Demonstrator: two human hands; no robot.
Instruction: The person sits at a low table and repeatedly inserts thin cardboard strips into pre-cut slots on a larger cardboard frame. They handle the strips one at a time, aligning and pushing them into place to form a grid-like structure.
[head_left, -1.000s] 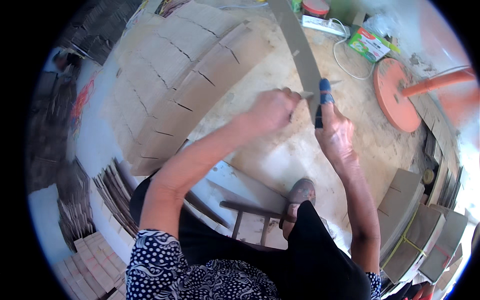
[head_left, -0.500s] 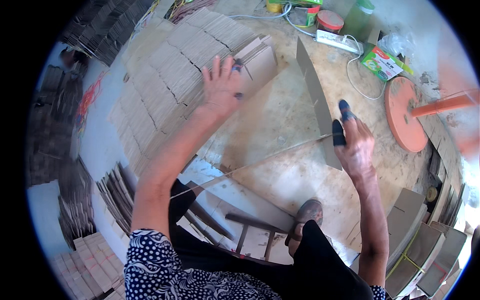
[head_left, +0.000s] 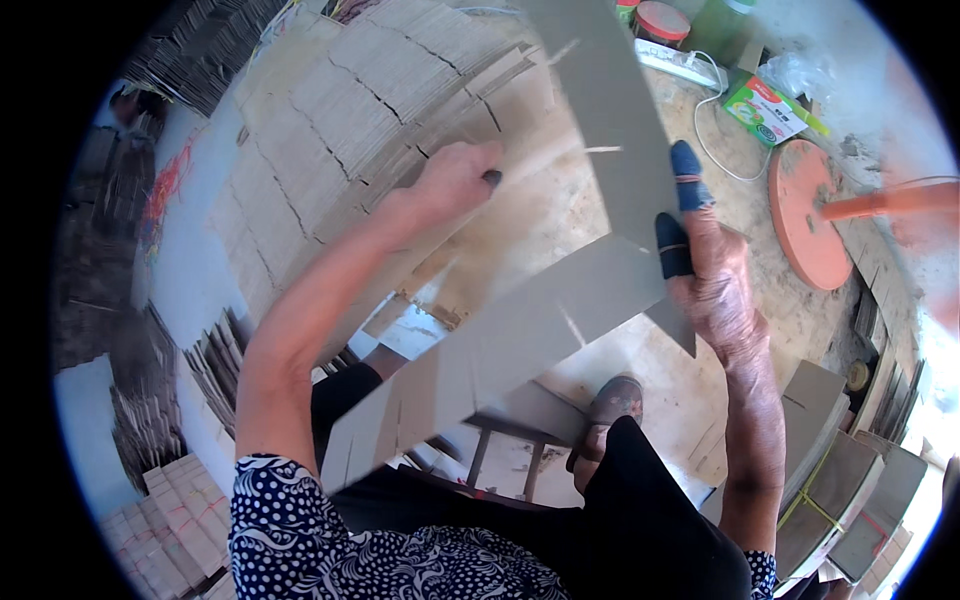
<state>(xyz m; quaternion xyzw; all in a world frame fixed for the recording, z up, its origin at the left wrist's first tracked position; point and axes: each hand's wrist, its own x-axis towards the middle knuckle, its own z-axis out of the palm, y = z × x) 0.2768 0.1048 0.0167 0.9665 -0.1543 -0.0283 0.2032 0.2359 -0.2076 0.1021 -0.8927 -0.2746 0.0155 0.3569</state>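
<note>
Two slotted grey-brown cardboard strips meet at my right hand (head_left: 705, 250). The long strip (head_left: 615, 110) runs up toward the top of the view, and the folded strip (head_left: 490, 335) slants down over my lap. My right hand is closed on them at their joined end, with dark covers on its thumb and a finger. My left hand (head_left: 455, 180) is beside the front edge of a big stack of cardboard strips (head_left: 350, 110). Its fingers are curled in and slightly blurred; anything in them is hidden.
At the back right are a red-lidded jar (head_left: 662, 20), a white power strip (head_left: 680, 65) and a green-and-white box (head_left: 765, 110). An orange round base with a pole (head_left: 805, 215) stands right of my hand. Bundled cardboard (head_left: 825, 510) lies lower right, more bundles (head_left: 185, 515) lower left.
My right hand has lifted the cardboard, which now shows its broad faces and reaches over my lap. My left hand has gone from spread fingers on the stack to curled fingers slightly lower.
</note>
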